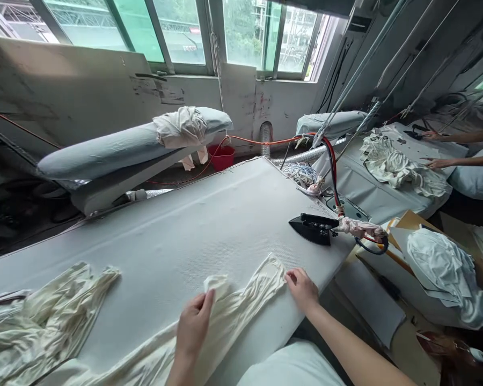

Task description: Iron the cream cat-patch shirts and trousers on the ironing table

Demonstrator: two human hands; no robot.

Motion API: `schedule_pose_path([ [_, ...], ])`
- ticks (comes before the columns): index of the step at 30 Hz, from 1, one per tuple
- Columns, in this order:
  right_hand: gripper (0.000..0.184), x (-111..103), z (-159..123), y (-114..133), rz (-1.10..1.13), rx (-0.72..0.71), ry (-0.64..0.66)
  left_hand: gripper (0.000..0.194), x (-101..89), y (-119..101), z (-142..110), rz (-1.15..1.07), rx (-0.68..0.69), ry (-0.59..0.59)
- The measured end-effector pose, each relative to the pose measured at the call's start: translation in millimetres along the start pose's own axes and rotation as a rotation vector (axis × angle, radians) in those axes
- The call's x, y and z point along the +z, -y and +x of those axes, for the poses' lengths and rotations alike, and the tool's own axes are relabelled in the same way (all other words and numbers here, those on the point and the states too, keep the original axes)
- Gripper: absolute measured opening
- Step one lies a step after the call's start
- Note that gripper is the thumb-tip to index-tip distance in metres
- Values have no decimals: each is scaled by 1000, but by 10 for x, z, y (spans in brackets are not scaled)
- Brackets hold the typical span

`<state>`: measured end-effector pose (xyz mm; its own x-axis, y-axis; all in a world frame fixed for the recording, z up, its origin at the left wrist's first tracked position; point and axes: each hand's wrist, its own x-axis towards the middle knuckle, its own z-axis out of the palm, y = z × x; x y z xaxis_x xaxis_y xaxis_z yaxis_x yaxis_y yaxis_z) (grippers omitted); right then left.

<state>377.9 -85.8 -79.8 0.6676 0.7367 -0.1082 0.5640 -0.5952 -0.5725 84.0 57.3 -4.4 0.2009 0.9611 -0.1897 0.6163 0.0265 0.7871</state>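
Observation:
A cream, crinkled garment (241, 300) lies across the near edge of the white ironing table (193, 225). My left hand (194, 324) is closed, pinching a fold of the cream fabric near its upper edge. My right hand (301, 288) grips the garment's far right end, fingers curled on the hem. More of the same cream cloth (36, 321) is bunched at the table's left end. A black iron (314, 228) rests on the table to the right, beyond my right hand.
A padded sleeve arm (116, 147) with a rag draped on it stands at the back left. Red and black hoses (330, 161) run to the iron. Another person's hands (438, 150) handle printed cloth on the neighbouring table. A box with pale fabric (446, 268) sits at right.

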Motion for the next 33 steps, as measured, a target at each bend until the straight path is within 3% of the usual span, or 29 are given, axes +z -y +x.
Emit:
schedule_pose_path([
  [3,18,-19,35,-45,-3,-6,29,61,495,-320,59,11,38,46],
  [6,25,-57,36,-97,109,-77,25,58,781,-410,26,71,-22,87],
  [8,31,-119,81,-27,270,-88,8,58,838,-440,-7,51,-62,87],
  [10,30,-220,214,196,463,-91,39,56,812,-533,-11,-9,-52,64],
  [12,24,-342,438,549,654,-74,179,53,749,-717,40,-49,-13,28],
  [15,21,-496,806,1063,905,63,485,50,738,-1055,194,-109,36,-37],
  [17,23,-557,958,1179,991,133,581,48,871,-1213,278,-162,65,-22],
  [19,25,-592,1019,1022,964,140,559,48,1149,-1274,295,-184,95,45],
  [23,19,-681,960,265,551,99,402,43,1898,-1200,84,-99,116,238],
  [26,21,-704,775,49,250,-3,277,48,2156,-1057,-171,-56,230,481],
  [27,26,-654,696,109,256,-88,259,50,2130,-973,-234,-83,273,513],
  [29,35,-451,536,348,361,-342,285,50,1912,-716,-301,-96,298,432],
  [31,41,-179,422,584,355,-553,365,49,1503,-349,-288,72,229,250],
  [33,48,25,422,648,162,-575,376,51,982,52,-215,351,78,38],
])
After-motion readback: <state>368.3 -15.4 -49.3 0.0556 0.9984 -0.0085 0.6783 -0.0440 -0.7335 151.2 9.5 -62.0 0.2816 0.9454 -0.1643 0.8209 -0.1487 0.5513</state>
